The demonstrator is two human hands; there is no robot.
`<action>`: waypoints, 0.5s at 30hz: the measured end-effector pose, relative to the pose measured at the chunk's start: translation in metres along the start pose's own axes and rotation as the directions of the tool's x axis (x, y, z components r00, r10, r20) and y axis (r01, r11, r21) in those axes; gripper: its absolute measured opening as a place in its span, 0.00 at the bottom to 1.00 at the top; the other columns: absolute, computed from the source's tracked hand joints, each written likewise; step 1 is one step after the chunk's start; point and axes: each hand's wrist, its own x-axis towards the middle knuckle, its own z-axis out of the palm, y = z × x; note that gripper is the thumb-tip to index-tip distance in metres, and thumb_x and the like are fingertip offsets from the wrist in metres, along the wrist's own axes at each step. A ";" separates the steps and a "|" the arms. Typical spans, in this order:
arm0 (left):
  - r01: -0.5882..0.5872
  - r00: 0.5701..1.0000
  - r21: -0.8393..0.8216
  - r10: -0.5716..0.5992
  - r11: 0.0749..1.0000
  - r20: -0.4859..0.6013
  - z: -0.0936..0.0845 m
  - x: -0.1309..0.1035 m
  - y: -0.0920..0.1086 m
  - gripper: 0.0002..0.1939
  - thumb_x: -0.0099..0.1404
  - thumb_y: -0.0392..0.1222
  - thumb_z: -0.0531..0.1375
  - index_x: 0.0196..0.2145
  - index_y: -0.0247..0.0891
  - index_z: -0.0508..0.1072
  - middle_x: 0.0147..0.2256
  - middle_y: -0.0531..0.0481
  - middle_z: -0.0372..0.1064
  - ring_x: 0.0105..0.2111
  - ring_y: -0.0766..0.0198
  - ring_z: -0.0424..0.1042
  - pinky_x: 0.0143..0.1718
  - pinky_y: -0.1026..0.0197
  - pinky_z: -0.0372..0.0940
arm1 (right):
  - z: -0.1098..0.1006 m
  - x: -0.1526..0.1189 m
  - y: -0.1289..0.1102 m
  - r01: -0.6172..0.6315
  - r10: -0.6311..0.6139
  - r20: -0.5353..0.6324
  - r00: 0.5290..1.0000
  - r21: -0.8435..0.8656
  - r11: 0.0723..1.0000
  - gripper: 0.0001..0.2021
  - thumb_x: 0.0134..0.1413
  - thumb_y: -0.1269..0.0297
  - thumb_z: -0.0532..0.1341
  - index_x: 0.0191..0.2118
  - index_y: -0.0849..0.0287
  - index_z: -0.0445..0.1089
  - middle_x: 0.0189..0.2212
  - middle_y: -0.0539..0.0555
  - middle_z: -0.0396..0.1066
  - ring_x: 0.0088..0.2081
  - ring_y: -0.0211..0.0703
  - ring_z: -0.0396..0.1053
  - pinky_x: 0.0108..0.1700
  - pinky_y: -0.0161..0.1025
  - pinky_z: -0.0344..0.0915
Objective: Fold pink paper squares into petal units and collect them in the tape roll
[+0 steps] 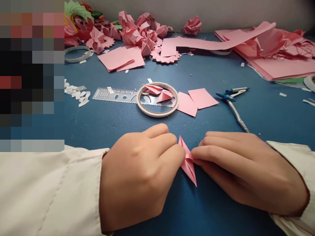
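Note:
A small folded pink paper (189, 167) with two pointed ends is held between my hands over the blue table (118, 126). My left hand (145, 170) is closed on its left side, with the fingertips hidden behind the knuckles. From the right, the thumb and forefinger of my right hand (236, 164) pinch its middle. Just beyond my hands, a roll of white tape (157, 114) lies flat over part of a clear ruler (105, 94). Folded pink pieces (164, 95) rest inside the roll.
Two pink squares (203, 98) and a compass (230, 98) lie right of the tape. White scraps (77, 94) are at the left. Crumpled and folded pink paper (137, 32) lines the back, with larger pink sheets (283, 65) at the back right.

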 end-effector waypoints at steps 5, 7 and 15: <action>-0.031 0.999 -0.008 0.031 0.999 -0.010 0.002 0.003 0.001 0.13 0.76 0.24 0.60 0.35 0.35 0.77 0.34 0.52 0.74 0.34 0.59 0.65 0.32 0.51 0.63 | 0.000 -0.001 -0.001 -0.014 0.013 -0.021 1.000 -0.010 1.000 0.12 0.88 0.72 0.54 0.47 0.58 0.71 0.32 0.47 0.70 0.31 0.40 0.64 0.34 0.40 0.62; -0.037 0.999 -0.009 0.037 0.999 -0.016 0.002 0.005 0.000 0.14 0.76 0.23 0.60 0.34 0.35 0.77 0.33 0.51 0.73 0.33 0.59 0.64 0.31 0.51 0.62 | 0.000 -0.001 -0.001 -0.018 0.018 -0.011 1.000 -0.001 1.000 0.12 0.88 0.72 0.54 0.47 0.58 0.71 0.32 0.47 0.70 0.30 0.39 0.64 0.34 0.39 0.62; -0.039 0.999 -0.036 0.038 0.999 -0.015 0.000 0.007 0.002 0.14 0.75 0.22 0.60 0.35 0.34 0.78 0.32 0.53 0.70 0.32 0.59 0.62 0.32 0.52 0.62 | -0.002 0.001 -0.001 -0.027 0.026 0.007 1.000 0.025 0.999 0.10 0.88 0.71 0.54 0.49 0.56 0.70 0.33 0.46 0.71 0.30 0.38 0.67 0.34 0.38 0.64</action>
